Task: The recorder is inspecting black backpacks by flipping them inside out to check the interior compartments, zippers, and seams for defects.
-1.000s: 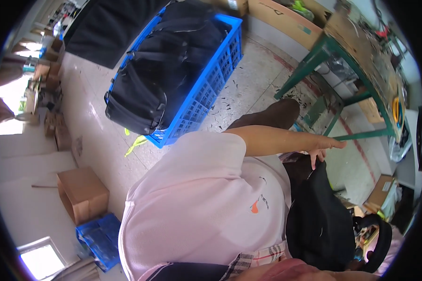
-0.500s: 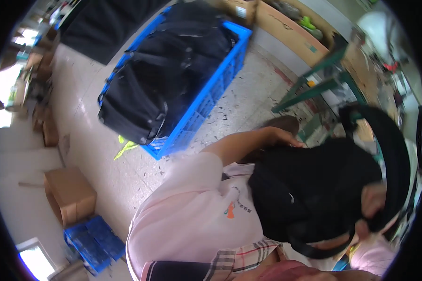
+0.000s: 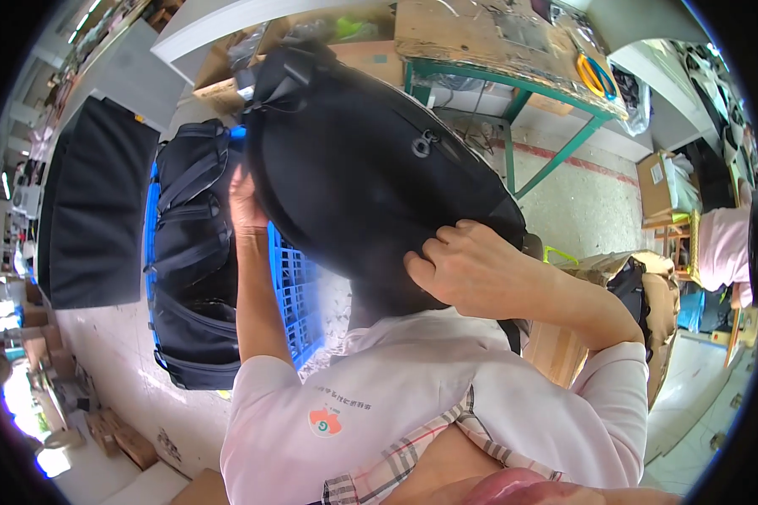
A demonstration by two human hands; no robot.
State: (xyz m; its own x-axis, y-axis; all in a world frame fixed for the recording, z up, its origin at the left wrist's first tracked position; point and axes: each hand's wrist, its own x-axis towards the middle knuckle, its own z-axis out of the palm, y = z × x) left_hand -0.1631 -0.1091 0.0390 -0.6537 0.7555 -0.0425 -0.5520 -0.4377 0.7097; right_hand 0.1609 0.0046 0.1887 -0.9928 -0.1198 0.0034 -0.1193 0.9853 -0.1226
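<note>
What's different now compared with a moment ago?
The black bag has been lifted from low on the right to up in front, and both hands now grip it: left hand at its far side, right hand underneath. The blue crate of bags stayed put.

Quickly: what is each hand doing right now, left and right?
Left hand: pressed on the side of the black bag, holding it up.
Right hand: closed, gripping the bag's lower edge.
</note>
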